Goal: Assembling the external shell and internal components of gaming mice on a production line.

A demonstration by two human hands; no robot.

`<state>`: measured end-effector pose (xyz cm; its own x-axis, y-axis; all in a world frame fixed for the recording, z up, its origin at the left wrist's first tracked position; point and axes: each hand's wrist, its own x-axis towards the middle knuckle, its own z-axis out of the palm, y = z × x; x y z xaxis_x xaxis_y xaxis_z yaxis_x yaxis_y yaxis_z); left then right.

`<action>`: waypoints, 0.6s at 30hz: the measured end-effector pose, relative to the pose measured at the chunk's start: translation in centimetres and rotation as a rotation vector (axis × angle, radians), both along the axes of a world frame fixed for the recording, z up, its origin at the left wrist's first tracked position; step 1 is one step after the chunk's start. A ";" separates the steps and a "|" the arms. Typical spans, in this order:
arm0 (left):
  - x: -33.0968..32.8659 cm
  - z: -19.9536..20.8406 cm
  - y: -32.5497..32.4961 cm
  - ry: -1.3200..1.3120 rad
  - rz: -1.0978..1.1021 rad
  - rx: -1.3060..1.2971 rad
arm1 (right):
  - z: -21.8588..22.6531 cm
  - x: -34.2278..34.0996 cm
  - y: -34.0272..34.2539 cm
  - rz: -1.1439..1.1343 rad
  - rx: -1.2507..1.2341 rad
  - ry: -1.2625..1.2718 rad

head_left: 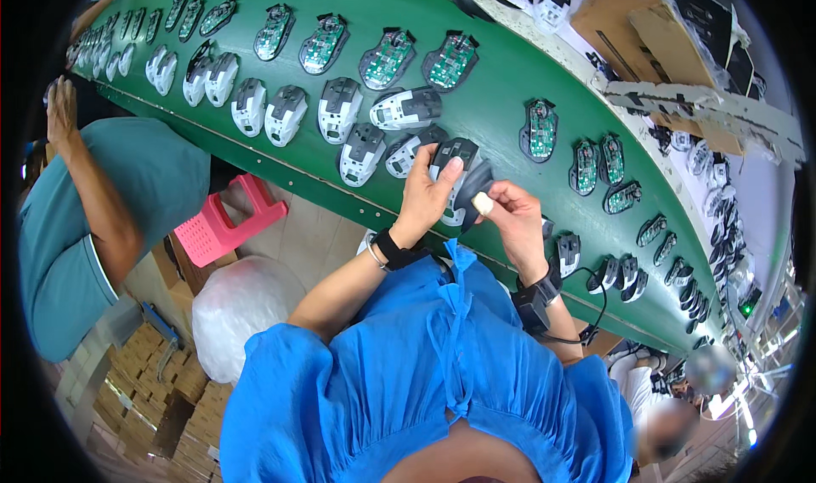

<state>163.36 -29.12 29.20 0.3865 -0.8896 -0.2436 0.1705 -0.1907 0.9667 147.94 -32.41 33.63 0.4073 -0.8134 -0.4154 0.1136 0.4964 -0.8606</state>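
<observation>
My left hand [422,196] grips a grey-and-white computer mouse shell [450,156] just above the bench edge, thumb lying over its top. Close against its right side, my right hand [517,219] is closed with fingers and thumb pinched at a dark curved piece [478,185]. Whether that piece is attached to the shell is hard to tell. A small pale thing [483,203] shows at my right thumb tip, perhaps a finger cover. Beside my left hand lie several more mouse shells, among them a grey-and-white one [362,154] and one turned sideways [406,109].
The curved green bench [484,105] carries rows of mouse bases with green circuit boards [387,60] and mouse shells. A cardboard box [633,41] stands beyond. A person in teal [110,194] sits at left, near a pink stool [229,224] and a filled plastic bag [242,313].
</observation>
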 end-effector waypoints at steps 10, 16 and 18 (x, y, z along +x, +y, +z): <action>-0.3 0.9 1.8 0.082 -0.187 0.044 | 1.2 -2.2 1.4 0.092 0.086 0.098; 0.5 2.5 2.4 0.040 -0.347 0.207 | 0.2 -1.0 4.4 0.081 0.209 -0.115; 1.3 2.3 3.3 0.022 -0.389 0.131 | -0.2 -0.5 4.9 -0.042 0.199 -0.210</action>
<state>164.66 -25.83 31.47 0.0203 -0.9290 -0.3695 0.0820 -0.3668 0.9267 147.45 -27.50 33.43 0.4685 -0.7424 -0.4789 0.3030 0.6442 -0.7023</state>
